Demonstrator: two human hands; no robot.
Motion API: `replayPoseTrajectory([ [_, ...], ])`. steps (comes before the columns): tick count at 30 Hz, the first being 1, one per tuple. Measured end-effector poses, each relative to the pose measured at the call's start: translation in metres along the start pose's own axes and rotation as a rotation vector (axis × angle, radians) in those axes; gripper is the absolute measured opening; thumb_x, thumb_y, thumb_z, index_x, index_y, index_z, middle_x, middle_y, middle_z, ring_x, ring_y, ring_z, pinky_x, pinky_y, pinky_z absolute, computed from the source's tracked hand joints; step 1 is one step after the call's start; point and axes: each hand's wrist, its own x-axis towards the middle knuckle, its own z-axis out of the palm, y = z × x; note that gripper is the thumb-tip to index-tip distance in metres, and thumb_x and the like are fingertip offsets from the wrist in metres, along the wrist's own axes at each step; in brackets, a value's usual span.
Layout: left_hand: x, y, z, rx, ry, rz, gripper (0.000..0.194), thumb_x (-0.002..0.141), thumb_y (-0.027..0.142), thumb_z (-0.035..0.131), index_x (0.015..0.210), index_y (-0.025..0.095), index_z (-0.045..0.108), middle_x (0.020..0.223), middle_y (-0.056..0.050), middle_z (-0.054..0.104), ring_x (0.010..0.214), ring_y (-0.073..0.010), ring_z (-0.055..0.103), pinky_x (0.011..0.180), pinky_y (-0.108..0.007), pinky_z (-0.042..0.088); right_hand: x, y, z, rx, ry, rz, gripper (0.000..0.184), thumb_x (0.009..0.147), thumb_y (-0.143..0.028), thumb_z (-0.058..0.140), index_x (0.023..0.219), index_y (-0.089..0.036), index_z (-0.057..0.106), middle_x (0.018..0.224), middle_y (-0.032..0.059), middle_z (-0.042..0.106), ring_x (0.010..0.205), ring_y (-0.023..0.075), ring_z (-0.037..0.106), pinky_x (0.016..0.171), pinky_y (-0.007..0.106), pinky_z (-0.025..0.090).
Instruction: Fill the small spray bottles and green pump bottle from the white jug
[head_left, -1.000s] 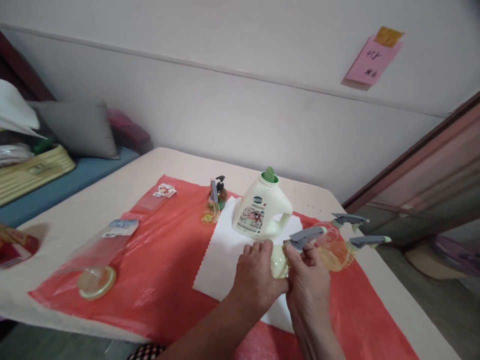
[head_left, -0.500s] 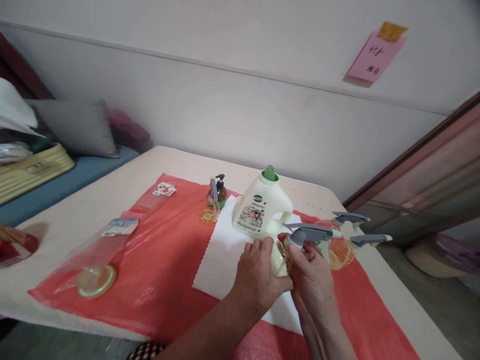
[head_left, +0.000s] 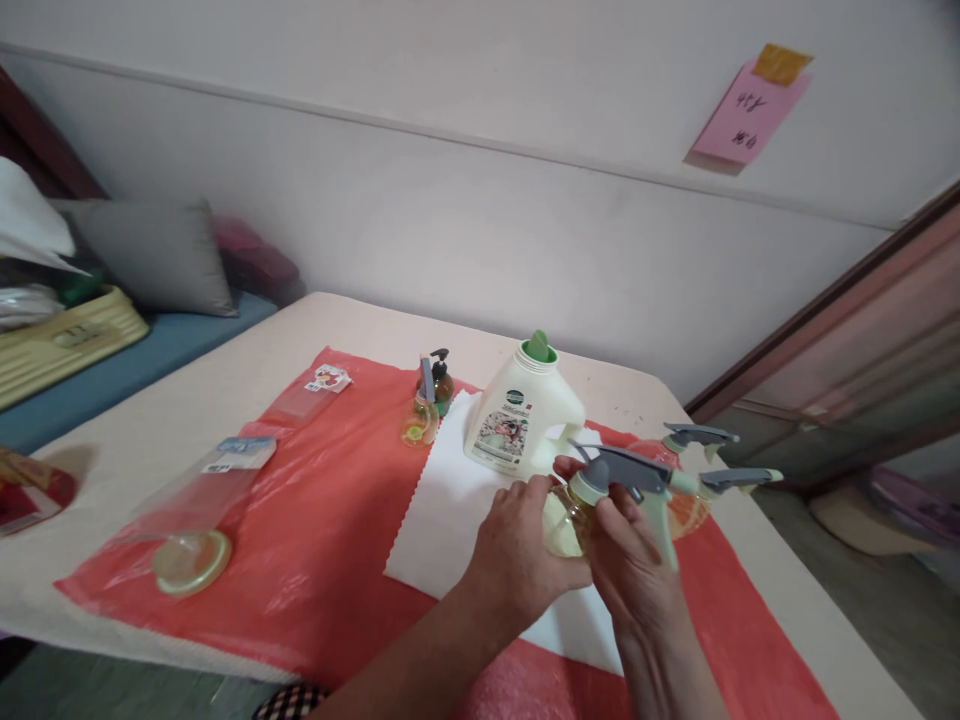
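While the left hand [head_left: 514,550] holds curled fingers around the clear spray bottle [head_left: 564,528], near the detergent jug [head_left: 517,412] | right hand [head_left: 637,548] has fingers closed about its neck | step: apparently turning the trigger head [head_left: 630,467], direction unclear | next move calls for: steady body

Light soft, dimmish; source out of my sight. Wall [head_left: 450,220] grey-white, dulling toward the top right. Pink note [head_left: 757,115] casts a small shadow under its lower edge. Pale glints on the red plastic sheet [head_left: 322,510]; darker patch beside the left forearm [head_left: 424,650]. Outer edges stretched; red packet [head_left: 37,490] far left smeared. Small print on jug label [head_left: 502,437] unreadable.
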Motion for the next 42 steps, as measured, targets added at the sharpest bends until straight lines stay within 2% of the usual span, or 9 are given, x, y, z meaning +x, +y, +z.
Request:
replayPoseTrajectory([
  [6,0.001,0.003,0.001,0.076,0.006,-0.069,0.043,0.060,0.027,0.073,0.098,0.024,0.054,0.103,-0.004,0.064,0.101,-0.0284,0.057,0.087,-0.040,0.047,-0.003,0.002,0.005,-0.006,0.039,0.033,0.040,0.062,-0.031,0.093,0.094,-0.027,0.070,0.099,0.0039,0.074,0.099,0.0272,0.069,0.093,0.045,0.055],
  [12,0.001,-0.002,-0.001,0.003,-0.042,-0.049,0.052,0.061,0.027,0.073,0.111,0.028,0.056,0.107,-0.002,0.065,0.101,-0.0263,0.059,0.089,-0.037,0.048,-0.001,-0.006,-0.002,0.064,-0.098,0.133,0.043,0.074,-0.049,0.081,0.108,-0.023,0.074,0.113,0.0106,0.072,0.106,0.0318,0.067,0.095,0.050,0.054],
  [15,0.001,-0.005,0.002,-0.004,-0.057,-0.066,0.055,0.061,0.027,0.073,0.113,0.028,0.055,0.106,-0.001,0.065,0.099,-0.0258,0.059,0.088,-0.037,0.049,0.002,-0.009,-0.002,0.028,-0.098,0.182,0.040,0.073,-0.045,0.082,0.104,-0.022,0.075,0.109,0.0108,0.073,0.107,0.0325,0.066,0.096,0.051,0.053],
  [20,0.000,-0.004,0.006,0.015,-0.031,-0.068,0.056,0.059,0.028,0.073,0.113,0.025,0.055,0.106,-0.004,0.064,0.101,-0.0278,0.059,0.090,-0.040,0.048,0.002,-0.003,0.001,-0.019,-0.024,0.114,0.043,0.061,-0.039,0.091,0.097,-0.023,0.073,0.102,0.0088,0.074,0.107,0.0333,0.066,0.098,0.052,0.051],
  [23,-0.001,-0.002,0.006,-0.010,-0.037,-0.038,0.060,0.060,0.028,0.072,0.118,0.026,0.055,0.108,-0.003,0.064,0.103,-0.0278,0.059,0.092,-0.040,0.048,0.000,-0.004,-0.004,0.005,-0.092,0.146,0.042,0.066,-0.045,0.087,0.099,-0.024,0.075,0.104,0.0102,0.074,0.109,0.0341,0.066,0.100,0.054,0.049],
  [26,-0.003,-0.001,0.005,-0.025,-0.062,-0.038,0.054,0.059,0.027,0.071,0.111,0.026,0.056,0.105,-0.003,0.064,0.102,-0.0273,0.059,0.090,-0.039,0.048,0.000,-0.008,-0.009,-0.002,-0.146,0.168,0.040,0.067,-0.051,0.083,0.097,-0.025,0.076,0.107,0.0115,0.074,0.110,0.0356,0.065,0.100,0.056,0.048],
  [32,-0.004,-0.004,0.010,-0.016,-0.057,-0.050,0.053,0.058,0.028,0.073,0.108,0.025,0.056,0.104,-0.003,0.064,0.098,-0.0274,0.059,0.086,-0.040,0.048,0.002,-0.004,-0.009,-0.126,-0.038,0.129,0.049,0.058,-0.044,0.091,0.100,-0.024,0.075,0.107,0.0102,0.074,0.098,0.0318,0.068,0.093,0.052,0.052],
  [38,-0.003,-0.004,0.013,-0.048,-0.039,0.001,0.062,0.061,0.032,0.075,0.120,0.028,0.057,0.108,-0.003,0.065,0.103,-0.0287,0.060,0.089,-0.041,0.049,-0.002,-0.011,-0.011,-0.080,-0.127,0.144,0.045,0.068,-0.053,0.082,0.102,-0.024,0.077,0.116,0.0124,0.073,0.114,0.0354,0.064,0.102,0.054,0.048],
  [42,-0.003,-0.002,0.013,-0.001,-0.049,-0.021,0.058,0.062,0.035,0.076,0.116,0.024,0.058,0.108,-0.005,0.065,0.103,-0.0296,0.060,0.089,-0.042,0.049,-0.003,-0.008,-0.008,-0.144,-0.047,0.109,0.043,0.064,-0.050,0.087,0.095,-0.022,0.076,0.110,0.0127,0.074,0.106,0.0353,0.067,0.094,0.053,0.052],
])
